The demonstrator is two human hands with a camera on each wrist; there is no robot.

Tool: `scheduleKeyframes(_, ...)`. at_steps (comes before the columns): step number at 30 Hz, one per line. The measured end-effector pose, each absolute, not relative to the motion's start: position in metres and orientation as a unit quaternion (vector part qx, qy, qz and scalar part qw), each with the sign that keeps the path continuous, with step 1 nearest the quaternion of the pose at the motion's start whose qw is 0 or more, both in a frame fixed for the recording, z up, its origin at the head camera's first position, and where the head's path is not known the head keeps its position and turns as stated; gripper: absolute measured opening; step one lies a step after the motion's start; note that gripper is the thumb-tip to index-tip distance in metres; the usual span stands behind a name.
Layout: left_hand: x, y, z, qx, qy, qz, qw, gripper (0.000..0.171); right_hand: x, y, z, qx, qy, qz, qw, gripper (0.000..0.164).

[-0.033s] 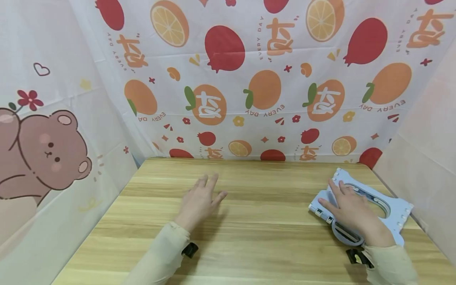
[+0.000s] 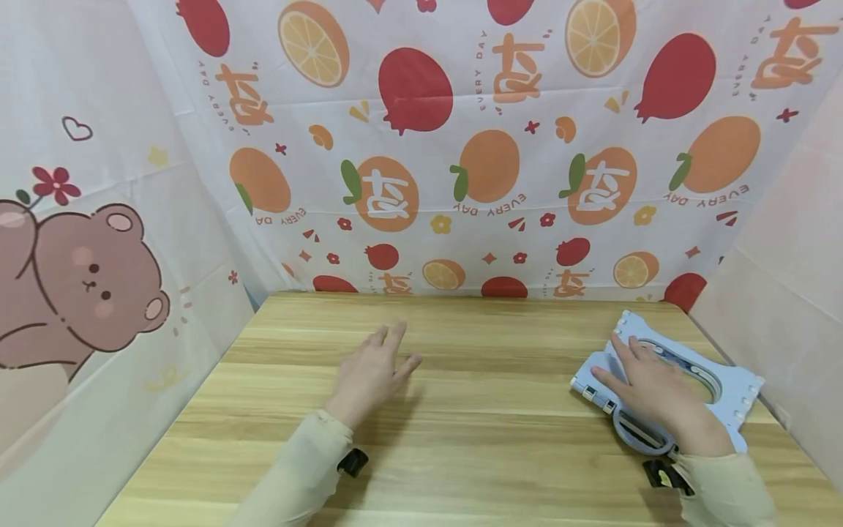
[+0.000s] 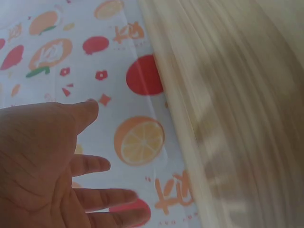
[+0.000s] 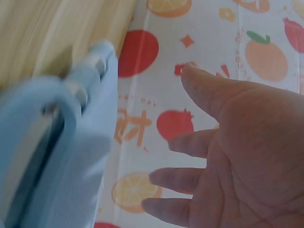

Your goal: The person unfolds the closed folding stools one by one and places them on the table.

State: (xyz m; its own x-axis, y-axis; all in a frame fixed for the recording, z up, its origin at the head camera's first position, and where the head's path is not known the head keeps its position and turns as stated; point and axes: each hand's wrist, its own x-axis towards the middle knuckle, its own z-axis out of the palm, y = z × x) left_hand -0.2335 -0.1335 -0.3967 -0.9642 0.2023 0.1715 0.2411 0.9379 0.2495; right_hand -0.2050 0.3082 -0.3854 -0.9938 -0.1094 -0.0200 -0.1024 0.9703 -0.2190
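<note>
A light blue folding stool (image 2: 727, 380), folded flat, lies on the right side of the wooden table, its grey-blue carry handle (image 2: 635, 439) towards the front. My right hand (image 2: 648, 388) hovers over the stool with fingers spread and nothing in its grasp. In the right wrist view a gap shows between the open palm (image 4: 256, 156) and the blurred stool (image 4: 90, 156). Over the table's left half, my left hand (image 2: 369, 377) hangs in the air, fingers extended and holding nothing. The left wrist view shows its bare palm (image 3: 38, 152) and separated fingers.
The wooden table (image 2: 474, 439) ends at a fruit-printed cloth (image 2: 487, 234) hung behind it. A cloth with a bear print (image 2: 99, 285) hangs on the left, and a pale cloth (image 2: 784, 293) borders the right side, close to the stool.
Both hands have shifted very slightly to the right. The stool has stayed where it was.
</note>
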Motion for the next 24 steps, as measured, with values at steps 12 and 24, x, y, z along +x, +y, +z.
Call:
scheduleKeyframes(12,-0.232,-0.073,-0.396,-0.259,-0.949,-0.176,0.034,0.059,-0.217,0.385,-0.389,-0.057,0.987,-0.136,0.062,0.086)
scheduleKeyframes(24,-0.223,0.0,-0.406,-0.361,-0.923,-0.136,-0.016,0.061,-0.241,0.426,-0.399,-0.043,0.989,-0.107,0.095,0.089)
